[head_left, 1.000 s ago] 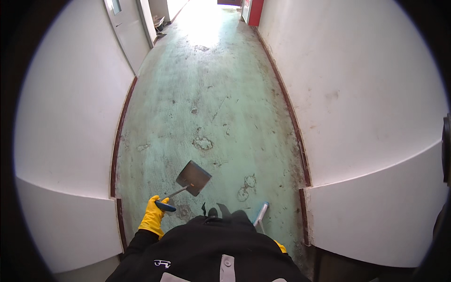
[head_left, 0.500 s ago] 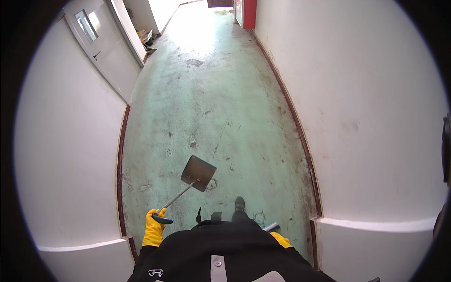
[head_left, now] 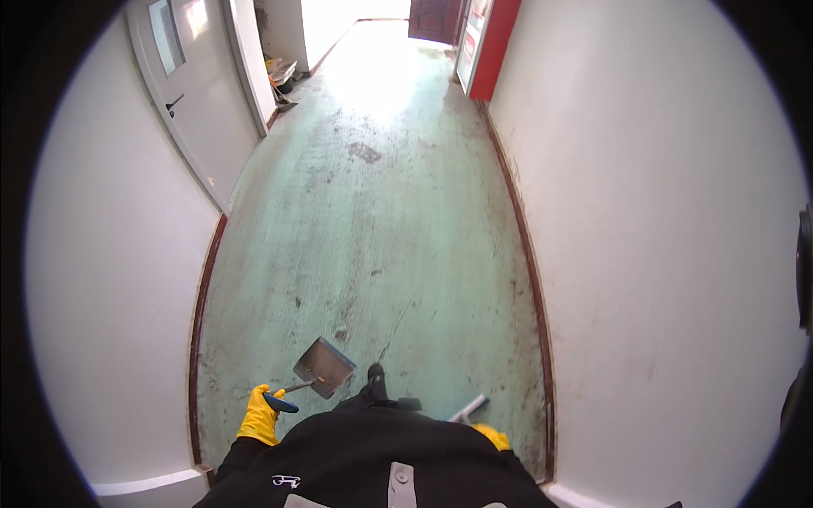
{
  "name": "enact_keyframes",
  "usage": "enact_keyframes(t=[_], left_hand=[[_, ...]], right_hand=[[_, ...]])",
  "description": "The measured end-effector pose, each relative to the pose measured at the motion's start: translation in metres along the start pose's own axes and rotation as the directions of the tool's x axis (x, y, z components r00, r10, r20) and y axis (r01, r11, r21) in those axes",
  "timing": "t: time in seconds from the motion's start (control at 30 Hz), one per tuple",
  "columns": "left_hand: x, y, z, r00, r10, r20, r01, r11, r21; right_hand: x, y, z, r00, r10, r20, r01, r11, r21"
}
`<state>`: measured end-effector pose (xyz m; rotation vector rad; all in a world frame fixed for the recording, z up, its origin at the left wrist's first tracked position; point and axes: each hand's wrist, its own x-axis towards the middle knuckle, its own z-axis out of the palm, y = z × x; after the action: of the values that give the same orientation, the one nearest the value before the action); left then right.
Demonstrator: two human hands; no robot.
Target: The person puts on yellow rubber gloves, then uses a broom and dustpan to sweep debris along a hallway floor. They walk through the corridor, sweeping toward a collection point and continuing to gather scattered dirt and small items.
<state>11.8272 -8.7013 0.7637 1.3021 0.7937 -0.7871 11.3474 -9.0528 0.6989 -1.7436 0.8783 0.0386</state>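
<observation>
Dustpan [head_left: 324, 368] now lower in view vs b4, w/ more of red cabinet [head_left: 494, 55] & brown door [head_left: 432, 21] showing

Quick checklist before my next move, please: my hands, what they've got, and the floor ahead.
1. Left hand closed around the dustpan handle at its dark blue grip: ok.
2. Dustpan lifted off the floor: cannot tell from this single view.
3. Right hand firmly holding the white-edged tool near it: cannot tell, my torso partly hides the hand.
4. Both hands gloved: ok, yellow on each.
5. Floor ahead free of marks: not ok, dark stains show.
</observation>
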Motion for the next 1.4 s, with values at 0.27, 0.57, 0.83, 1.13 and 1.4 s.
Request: enact_keyframes(t=[0.27,0.57,0.83,1.13,1.4], left_hand=[[0.091,0.110,0.155,0.997,-0.011,0.079,0.022,0.991,-0.136],[0.130,0.208,0.292,0.996,0.068,0.059,-0.058,0.985,-0.161],[0.155,0.268,0.343,0.995,0.066,-0.072,-0.074,0.991,-0.108],[0.219,0.335,0.405,0.958,0.015,-0.288,-0.070,0.980,-0.185],[0.380,0.491,0.502,0.984,-0.063,-0.168,0.042,0.991,-0.130]], right_hand=[[0.097,0.001,-0.007,0.921,0.361,0.146,-0.368,0.930,0.022],[0.269,-0.120,-0.071,0.897,0.300,0.324,-0.218,0.939,-0.265],[0.505,-0.244,-0.136,0.915,0.353,0.194,-0.403,0.815,0.417],[0.722,-0.244,-0.162,0.919,0.359,0.165,-0.363,0.603,0.710],[0.751,-0.312,-0.161,0.982,-0.021,0.189,0.029,0.999,-0.039]])
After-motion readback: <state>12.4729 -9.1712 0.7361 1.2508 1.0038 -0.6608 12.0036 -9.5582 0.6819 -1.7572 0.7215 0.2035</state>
